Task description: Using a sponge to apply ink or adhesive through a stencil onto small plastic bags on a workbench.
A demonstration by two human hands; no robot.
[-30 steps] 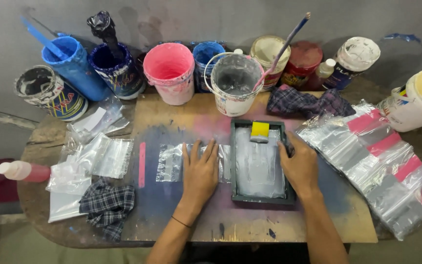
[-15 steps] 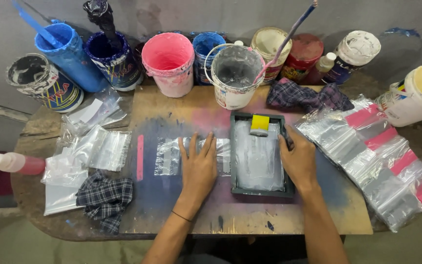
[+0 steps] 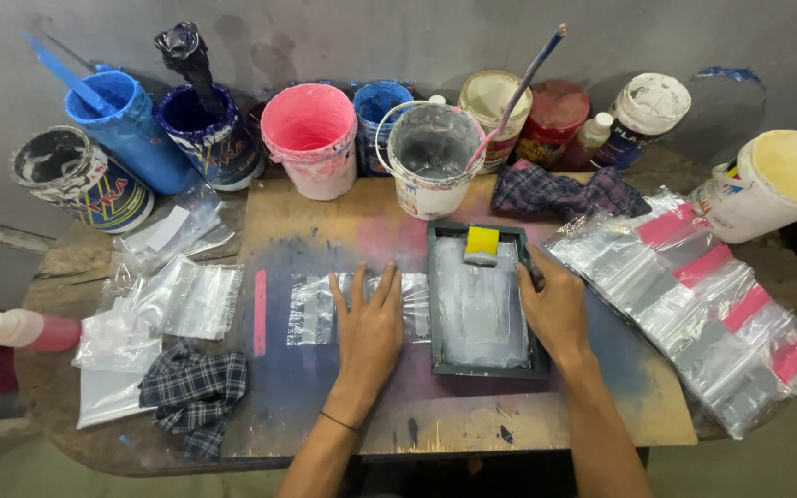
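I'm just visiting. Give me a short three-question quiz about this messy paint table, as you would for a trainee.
1. True or false: the left hand lies flat on a clear plastic bag.
2. What does the right hand touch: A the pink bucket, B the dark frame, C the checked cloth?
3. What colour is the small block at the frame's top?

Key: 1 true; 2 B; 3 yellow.

Row of paint pots along wall: blue bucket (image 3: 131, 129) with blue stick, dark blue tin (image 3: 209, 134), pink bucket (image 3: 311, 138), grey-stained white bucket (image 3: 431, 157) with brush. Cream tub (image 3: 777, 184) far right. Pink-striped clear bags (image 3: 703, 295) fanned at right. Checked rag (image 3: 191, 392) front left, another (image 3: 560, 192) behind. Pink bottle (image 3: 25, 329) at left edge.
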